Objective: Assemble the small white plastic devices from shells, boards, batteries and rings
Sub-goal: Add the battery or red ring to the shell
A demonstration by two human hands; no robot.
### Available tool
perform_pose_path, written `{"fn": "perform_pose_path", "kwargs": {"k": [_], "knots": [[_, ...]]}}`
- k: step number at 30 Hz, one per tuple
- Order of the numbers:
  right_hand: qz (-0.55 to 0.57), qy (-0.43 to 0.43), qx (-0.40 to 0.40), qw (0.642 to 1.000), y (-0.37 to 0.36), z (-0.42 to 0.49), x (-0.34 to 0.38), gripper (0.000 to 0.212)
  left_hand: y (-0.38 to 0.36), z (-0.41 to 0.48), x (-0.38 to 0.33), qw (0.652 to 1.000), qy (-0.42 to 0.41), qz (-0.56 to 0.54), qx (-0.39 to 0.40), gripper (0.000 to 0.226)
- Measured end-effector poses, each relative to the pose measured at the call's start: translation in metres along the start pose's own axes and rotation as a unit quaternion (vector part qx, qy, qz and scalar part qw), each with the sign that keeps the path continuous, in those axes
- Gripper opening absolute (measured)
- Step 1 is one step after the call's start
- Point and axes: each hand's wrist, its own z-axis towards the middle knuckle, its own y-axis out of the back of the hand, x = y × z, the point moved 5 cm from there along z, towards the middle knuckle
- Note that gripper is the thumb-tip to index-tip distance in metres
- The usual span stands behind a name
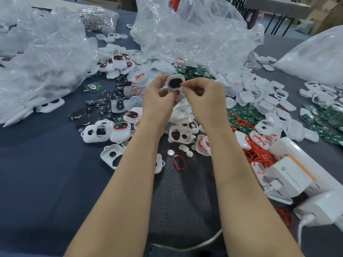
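1. The white shell (175, 86) is held up above the desk (46, 164). The left hand (157, 95) has its grip closed round the shell's left side and lower end. The right hand (202, 95) has a narrow grip, with thumb and forefinger pinching at the shell's right rim.
2. The dark oval insert (175, 82) in the shell's larger window looks unevenly seated. Pressing on one edge alone could, I judge, tilt it or pop it out.
3. The shell is smooth, glossy plastic held by its edges. A hard pinch could make it slip into the parts below, among the look-alike empty shells (98, 132) lower left of it.
4. Whether the right fingertips also hold some small part is too small to tell. If they do and it drops, it would vanish in the clutter.
5. The shell is hard and round-cornered, with a small round hole under the big window.
6. The red ring (179, 162), nearer the person than the shell, is thin, oval and probably rubbery.
7. The dark discs (96, 110) left of the shell are flat and shiny.
8. The green boards (243, 115) right of the shell are flat and stiff.
9. The clear bags (185, 30) beyond the shell are crinkled film.
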Motion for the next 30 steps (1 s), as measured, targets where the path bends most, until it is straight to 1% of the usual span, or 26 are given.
{"fn": "perform_pose_path", "kwargs": {"k": [5, 8, 14, 17, 21, 23, 27, 30], "knots": [[-0.031, 0.004, -0.015, 0.999, -0.011, -0.001, -0.011, 0.011, -0.001, -0.003, 0.004, 1.0, -0.016, -0.003, -0.005, 0.033], [-0.013, 0.01, -0.028, 0.999, -0.013, -0.002, -0.014, 0.006, -0.002, -0.004, 0.004, 1.0, -0.016, 0.005, -0.011, 0.032], [0.03, 0.053, -0.087, 0.994, -0.002, -0.004, -0.012, 0.008, 0.0, -0.006, 0.002, 0.999, -0.026, 0.014, -0.029, 0.035], [0.034, 0.065, -0.067, 0.995, -0.003, -0.004, -0.01, 0.009, 0.001, -0.005, 0.001, 0.999, -0.03, 0.018, -0.041, 0.033], [-0.011, 0.076, -0.058, 0.995, -0.009, -0.004, -0.008, 0.006, -0.001, -0.005, 0.002, 0.998, -0.031, 0.034, -0.033, 0.022], [-0.02, 0.067, -0.064, 0.996, -0.01, -0.002, -0.01, 0.006, -0.003, -0.006, 0.002, 0.998, -0.031, 0.048, -0.028, 0.017], [0.015, 0.028, -0.074, 0.997, -0.01, -0.001, -0.016, 0.005, -0.006, -0.007, 0.001, 0.995, -0.043, 0.089, -0.018, 0.022], [0.085, -0.02, -0.071, 0.994, -0.009, 0.0, -0.022, 0.019, -0.006, -0.008, 0.0, 0.995, -0.048, 0.084, -0.016, 0.02]]}}
